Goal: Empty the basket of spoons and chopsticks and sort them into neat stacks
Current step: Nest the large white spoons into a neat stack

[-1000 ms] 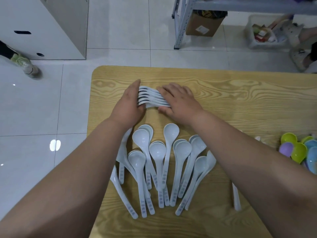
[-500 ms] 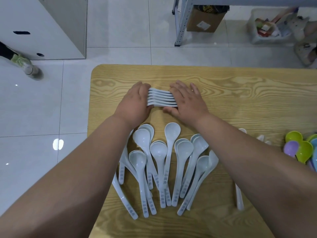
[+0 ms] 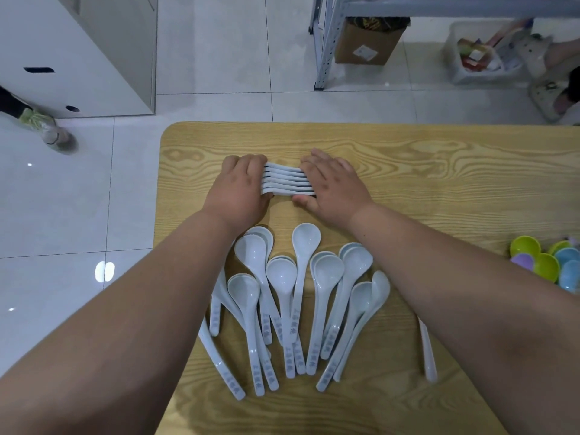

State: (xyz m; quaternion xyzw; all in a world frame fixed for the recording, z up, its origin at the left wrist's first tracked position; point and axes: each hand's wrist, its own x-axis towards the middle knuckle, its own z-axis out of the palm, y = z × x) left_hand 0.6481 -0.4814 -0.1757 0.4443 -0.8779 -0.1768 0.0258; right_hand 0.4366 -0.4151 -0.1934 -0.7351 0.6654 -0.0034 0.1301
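Observation:
A nested stack of white spoons (image 3: 287,180) lies on its side across the far middle of the wooden table (image 3: 439,189). My left hand (image 3: 241,186) curls its fingers round the stack's left end. My right hand (image 3: 332,186) lies with straight fingers over the right end, its thumb along the near side. Several loose white spoons (image 3: 282,296) are fanned out nearer to me, bowls pointing away, between my forearms. One more white spoon handle (image 3: 427,353) shows beside my right forearm. No basket or chopsticks are in view.
Small coloured spoons or bowls (image 3: 547,262) in green, purple and blue sit at the table's right edge. Beyond the table are a white cabinet (image 3: 78,51), a metal shelf (image 3: 326,42) with a cardboard box, and another person's shoe (image 3: 47,130) on the tiled floor.
Both hands closed in on the stack's ends and squared it up. My left fingers went from lying flat against the end to curling over it. The loose spoons have not moved.

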